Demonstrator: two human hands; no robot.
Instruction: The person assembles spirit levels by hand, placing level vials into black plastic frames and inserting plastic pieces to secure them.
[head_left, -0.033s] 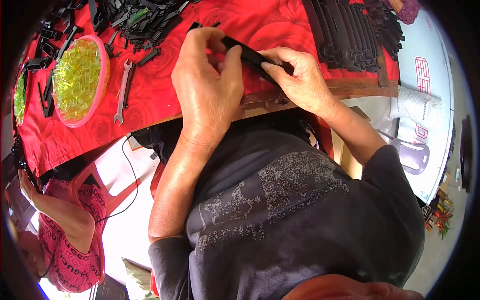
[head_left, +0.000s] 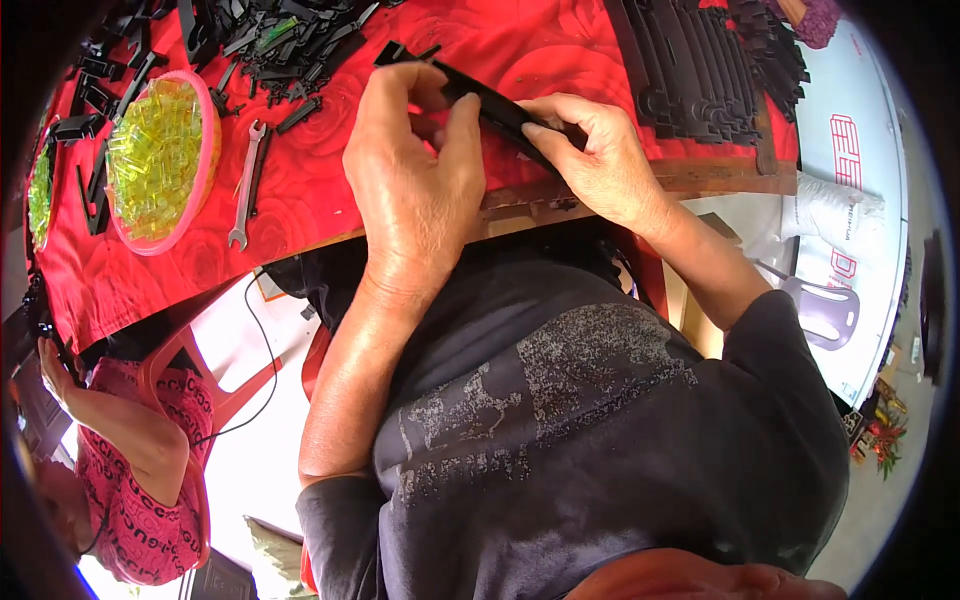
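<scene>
A long, narrow black plastic strip [head_left: 502,112] is held slantwise above the red-covered table near its front edge. My left hand [head_left: 415,165] grips it toward its upper left end, fingers curled behind and thumb on the near side. That end, a squarish black tip [head_left: 392,53], sticks out beyond my fingers. Lower down, my right hand [head_left: 597,155] pinches the strip between thumb and fingers. Part of the strip is hidden behind both hands. Whether a smaller piece sits in my left fingers, I cannot tell.
Left lies a pink-rimmed basket [head_left: 213,130] of yellow-green clear pieces, beside a metal open-ended wrench [head_left: 245,190]. Loose black parts [head_left: 290,55] are heaped behind. Long black strips [head_left: 690,75] lie in rows at right. Another person's arm [head_left: 125,440] shows at lower left.
My left fingers have shifted slightly down, so a little more of the strip's upper left end shows. My right hand stays where it was.
</scene>
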